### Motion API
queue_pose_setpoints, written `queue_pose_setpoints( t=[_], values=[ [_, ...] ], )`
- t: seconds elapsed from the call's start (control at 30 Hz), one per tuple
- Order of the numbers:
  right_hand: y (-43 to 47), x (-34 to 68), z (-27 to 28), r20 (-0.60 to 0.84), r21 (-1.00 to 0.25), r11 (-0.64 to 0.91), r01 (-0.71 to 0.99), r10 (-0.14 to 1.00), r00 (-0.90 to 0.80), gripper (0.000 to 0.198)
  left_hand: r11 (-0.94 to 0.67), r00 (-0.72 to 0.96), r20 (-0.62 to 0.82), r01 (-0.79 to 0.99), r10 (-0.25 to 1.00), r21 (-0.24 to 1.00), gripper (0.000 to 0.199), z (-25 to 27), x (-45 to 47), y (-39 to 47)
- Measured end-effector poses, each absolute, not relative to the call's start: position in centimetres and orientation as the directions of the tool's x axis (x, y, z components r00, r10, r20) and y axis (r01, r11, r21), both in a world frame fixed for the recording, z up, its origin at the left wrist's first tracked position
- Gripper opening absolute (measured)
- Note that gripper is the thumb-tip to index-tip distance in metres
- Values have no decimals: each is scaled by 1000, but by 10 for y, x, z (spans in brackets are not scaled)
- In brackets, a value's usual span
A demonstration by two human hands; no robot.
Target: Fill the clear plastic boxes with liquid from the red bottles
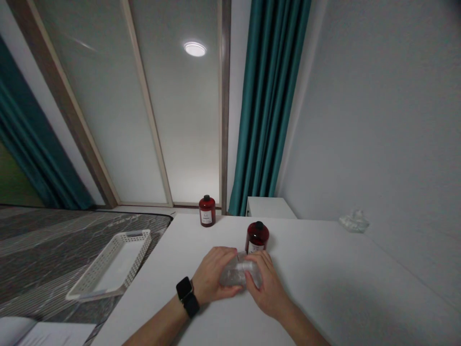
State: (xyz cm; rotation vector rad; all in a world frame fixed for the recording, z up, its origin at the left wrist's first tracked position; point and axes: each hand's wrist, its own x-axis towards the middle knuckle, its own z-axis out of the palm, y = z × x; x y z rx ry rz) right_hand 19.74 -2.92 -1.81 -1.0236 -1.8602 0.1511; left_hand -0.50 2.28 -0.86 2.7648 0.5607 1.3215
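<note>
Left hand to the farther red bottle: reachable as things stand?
Likely yes: nothing visible stands between the left hand and the farther red bottle, though that hand is holding the clear plastic item.

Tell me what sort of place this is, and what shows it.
Most likely a room in a home, though an office is possible: a floor-length-looking teal curtain hangs beside tall framed panels resembling sliding doors, and a plain white table stands against the wall.

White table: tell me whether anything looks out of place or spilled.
Only the crumpled, pale bundle by the wall looks stray, lying apart from the two upright red bottles; no spill shows.
</note>
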Motion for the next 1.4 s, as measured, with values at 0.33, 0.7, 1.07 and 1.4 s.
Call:
queue_pose_setpoints(
  t=[0.33, 0.7, 1.07, 1.4],
  values=[
    [-20, 209, -17, 710, -570, 575, 586, 704, 0, 42, -863, 469, 726, 221, 503, 454, 67, -16, -3, 18],
    [-33, 192, -25, 655, -663, 546, 513, 755, 42, 61, -600, 428, 519, 73, 740, 796, 83, -28, 18, 14],
    [-22, 193, -32, 583, -706, 479, 521, 811, 43, 66, -595, 608, 392, 168, 691, 786, 69, -30, 12, 24],
    [-30, 201, -18, 638, -616, 523, 589, 770, -16, 62, -641, 657, 365, 237, 660, 730, 65, -14, 7, 19]
  ],
)
